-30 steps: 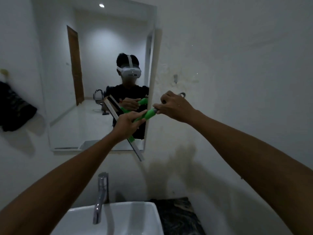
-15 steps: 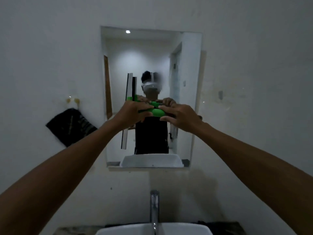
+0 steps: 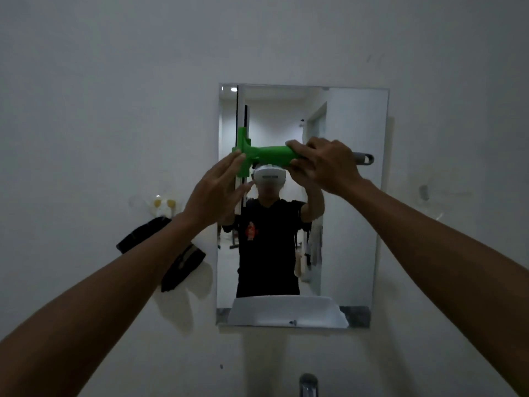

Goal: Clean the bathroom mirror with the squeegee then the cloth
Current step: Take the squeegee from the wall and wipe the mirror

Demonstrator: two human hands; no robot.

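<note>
Nearest, at the bottom edge, the tap (image 3: 308, 383) just shows; farther up, the right hand (image 3: 329, 164) wraps its fingers around the green squeegee (image 3: 269, 155) handle, while the left hand (image 3: 217, 193) lies flat with straight fingers against the squeegee's head, steadying it — not gripping. The blade stands upright against the left edge of the mirror (image 3: 355, 196), near the top. To do the stroke well, I would keep even pressure along the whole blade and pull it steadily rightward — the black cloth (image 3: 171, 253) waits on the wall hook at left.
</note>
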